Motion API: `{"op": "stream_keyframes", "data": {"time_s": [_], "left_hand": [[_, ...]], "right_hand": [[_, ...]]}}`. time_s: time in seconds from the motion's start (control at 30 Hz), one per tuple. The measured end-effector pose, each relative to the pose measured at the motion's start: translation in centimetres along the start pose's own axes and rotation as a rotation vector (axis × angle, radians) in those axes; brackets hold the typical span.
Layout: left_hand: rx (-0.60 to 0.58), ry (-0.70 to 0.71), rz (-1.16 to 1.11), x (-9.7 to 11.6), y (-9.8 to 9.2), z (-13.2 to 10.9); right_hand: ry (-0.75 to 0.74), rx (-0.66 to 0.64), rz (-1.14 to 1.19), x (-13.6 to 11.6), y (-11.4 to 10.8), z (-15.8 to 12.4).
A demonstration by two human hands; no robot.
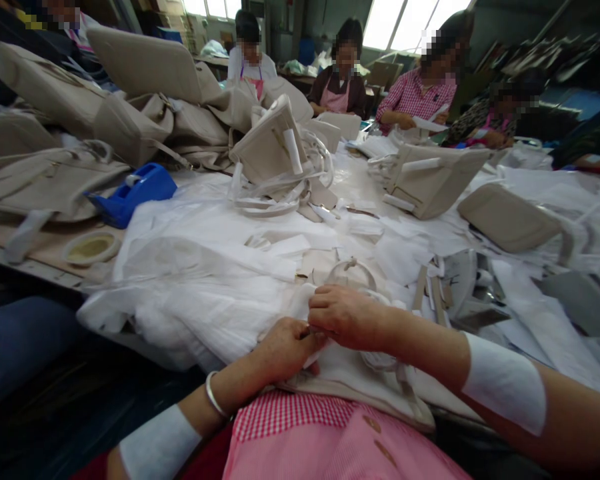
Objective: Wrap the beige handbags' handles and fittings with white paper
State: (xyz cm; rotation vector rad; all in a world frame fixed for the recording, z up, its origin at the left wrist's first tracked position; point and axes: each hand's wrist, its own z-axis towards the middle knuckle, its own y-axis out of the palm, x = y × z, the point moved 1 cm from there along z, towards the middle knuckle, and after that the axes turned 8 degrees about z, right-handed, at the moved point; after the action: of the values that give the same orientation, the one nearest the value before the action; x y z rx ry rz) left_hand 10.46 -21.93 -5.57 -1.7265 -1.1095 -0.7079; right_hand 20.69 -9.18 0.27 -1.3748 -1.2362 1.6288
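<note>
A beige handbag (350, 373) lies flat at the table's front edge, against the apron. My left hand (287, 348) is closed over its near left part, thumb and fingers pinched together on a white wrapping strip (303, 299). Touching it from the right, my right hand (347, 317) has its fingers curled down on the same white material. What lies between the fingertips is mostly hidden. Just beyond my right hand, a rounded bag handle (355, 267) loops up.
White sheets (180, 293) cover the table. At the left stand a blue tape dispenser (135, 193), a tape roll (91, 248) and piled beige handbags (145, 67). A wrapped bag (275, 143) stands ahead; another bag (430, 180) leans right. Several co-workers sit across the table.
</note>
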Motion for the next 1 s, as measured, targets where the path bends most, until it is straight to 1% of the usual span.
{"op": "stream_keyframes", "data": {"time_s": [0.1, 0.2, 0.27, 0.4, 0.47, 0.53, 0.6, 0.7, 0.77, 0.9, 1.0], "left_hand": [[-0.024, 0.006, -0.032, -0.2, -0.1, 0.1], [-0.035, 0.014, -0.072, -0.5, -0.1, 0.1], [-0.037, 0.019, -0.075, -0.7, -0.1, 0.1], [-0.044, 0.004, -0.079, -0.6, 0.0, -0.1], [-0.047, -0.011, -0.078, -0.3, -0.1, -0.2], [-0.047, -0.028, -0.067, 0.0, -0.2, -0.3], [-0.042, -0.040, -0.060, 0.2, -0.3, -0.3], [-0.041, -0.051, -0.045, 0.3, -0.3, -0.3], [-0.042, -0.051, -0.030, 0.1, -0.3, -0.2], [-0.044, -0.045, -0.001, 0.0, -0.2, -0.2], [-0.050, -0.051, 0.002, 0.0, -0.2, -0.3]], "right_hand": [[-0.093, 0.016, -0.083, -0.2, 0.5, -0.7], [-0.096, 0.002, -0.029, 0.0, 0.6, -1.4], [-0.041, 0.001, 0.098, 0.3, 0.5, -1.5], [0.136, -0.009, 0.371, 1.2, 0.2, -1.0], [0.211, -0.051, 0.456, 1.6, -0.1, -0.4], [0.258, -0.075, 0.489, 1.9, -0.4, 0.1], [0.241, -0.074, 0.467, 2.1, -0.7, 0.4], [0.134, -0.111, 0.434, 2.2, -1.0, 0.4], [0.089, -0.144, 0.445, 2.3, -1.0, 0.3], [0.086, -0.133, 0.475, 2.6, -0.7, 0.4], [0.129, -0.152, 0.491, 2.7, -0.5, 0.6]]}}
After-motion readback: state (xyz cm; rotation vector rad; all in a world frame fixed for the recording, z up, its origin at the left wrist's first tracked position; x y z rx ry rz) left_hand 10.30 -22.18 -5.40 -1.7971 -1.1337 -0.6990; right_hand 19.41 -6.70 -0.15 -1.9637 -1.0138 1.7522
